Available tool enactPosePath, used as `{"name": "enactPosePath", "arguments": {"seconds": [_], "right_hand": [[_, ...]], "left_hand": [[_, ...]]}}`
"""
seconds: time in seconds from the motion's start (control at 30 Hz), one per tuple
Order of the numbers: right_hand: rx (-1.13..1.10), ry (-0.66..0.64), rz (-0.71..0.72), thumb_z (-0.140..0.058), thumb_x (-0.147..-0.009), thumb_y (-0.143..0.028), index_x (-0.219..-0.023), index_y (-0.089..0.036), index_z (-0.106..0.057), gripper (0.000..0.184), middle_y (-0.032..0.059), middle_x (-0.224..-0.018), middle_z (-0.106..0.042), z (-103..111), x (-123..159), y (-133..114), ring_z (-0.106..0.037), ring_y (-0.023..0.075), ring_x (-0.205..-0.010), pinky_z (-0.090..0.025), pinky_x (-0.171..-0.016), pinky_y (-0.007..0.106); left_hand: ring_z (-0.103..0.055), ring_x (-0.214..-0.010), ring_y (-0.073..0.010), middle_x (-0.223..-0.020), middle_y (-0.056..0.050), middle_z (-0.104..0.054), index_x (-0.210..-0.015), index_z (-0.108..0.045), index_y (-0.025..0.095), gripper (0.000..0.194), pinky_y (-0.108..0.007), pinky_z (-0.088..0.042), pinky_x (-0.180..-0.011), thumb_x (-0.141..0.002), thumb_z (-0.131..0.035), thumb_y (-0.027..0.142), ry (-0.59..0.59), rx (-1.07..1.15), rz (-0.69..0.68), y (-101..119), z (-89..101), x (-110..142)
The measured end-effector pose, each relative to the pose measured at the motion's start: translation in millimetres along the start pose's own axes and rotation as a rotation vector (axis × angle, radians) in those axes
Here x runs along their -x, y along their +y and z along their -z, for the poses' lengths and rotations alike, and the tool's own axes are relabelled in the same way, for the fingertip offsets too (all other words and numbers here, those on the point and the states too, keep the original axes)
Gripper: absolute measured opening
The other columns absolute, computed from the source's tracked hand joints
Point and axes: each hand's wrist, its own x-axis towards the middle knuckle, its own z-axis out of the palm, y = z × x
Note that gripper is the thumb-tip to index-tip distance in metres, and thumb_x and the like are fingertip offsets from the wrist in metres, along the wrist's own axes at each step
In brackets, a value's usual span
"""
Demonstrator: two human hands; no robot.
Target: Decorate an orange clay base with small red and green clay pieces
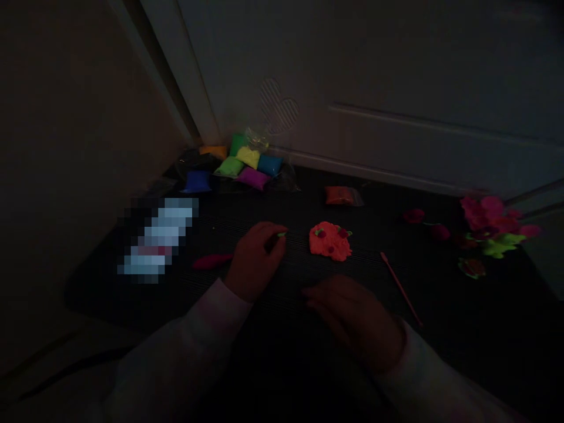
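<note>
In dim light, my left hand [258, 258] is closed in a pinch on a small piece of green clay [282, 234], held just left of a coral clay piece [333, 249]. That lumpy piece lies flat on the dark table and carries small dark red balls with green bits. My right hand [348, 314] rests low over the table, nearer to me, its fingers stretched out to the left. Shadow hides what, if anything, lies under its fingertips. A pink tool [211, 261] lies beside my left hand, partly covered by it.
Bags of coloured clay [249, 164] are heaped at the back left. An orange clay bag [341, 195] lies behind the coral piece. A thin pink stick [400, 288] and pink flowers [496, 217] are on the right. A blurred, bright screen-like item [161, 238] sits left.
</note>
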Motion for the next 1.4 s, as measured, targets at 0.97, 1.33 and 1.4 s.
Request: {"name": "enactPosePath", "arguments": {"seconds": [0.97,1.33,1.4], "right_hand": [[0.427,-0.163,0.077,-0.050,-0.077,-0.050,-0.110,-0.027,-0.056,0.041,0.0002,-0.123,-0.054,-20,28,-17,-0.044,0.0222,-0.111,-0.025,-0.091,0.043],[0.410,-0.215,0.127,-0.045,-0.079,-0.053,-0.114,-0.030,-0.053,0.043,0.0021,-0.125,-0.053,-15,27,-14,-0.043,0.0230,-0.113,-0.021,-0.093,0.043],[0.428,-0.185,0.059,-0.045,-0.078,-0.053,-0.113,-0.026,-0.054,0.045,0.0051,-0.126,-0.052,-14,27,-14,-0.042,0.0245,-0.114,-0.020,-0.094,0.045]], "left_hand": [[-0.054,-0.089,-0.0204,-0.092,-0.009,-0.063,-0.092,-0.060,0.012,0.020,-0.035,-0.044,-0.082,-0.080,-0.044,0.016,-0.034,-0.391,-0.243,-18,-7.1,-13],[-0.054,-0.089,-0.0207,-0.092,-0.009,-0.063,-0.091,-0.060,0.012,0.020,-0.037,-0.044,-0.081,-0.080,-0.044,0.016,-0.030,-0.398,-0.231,-17,-7.5,-12],[-0.054,-0.089,-0.0205,-0.091,-0.009,-0.063,-0.091,-0.060,0.012,0.020,-0.036,-0.044,-0.081,-0.080,-0.044,0.016,-0.033,-0.397,-0.234,-17,-7.4,-13]]}}
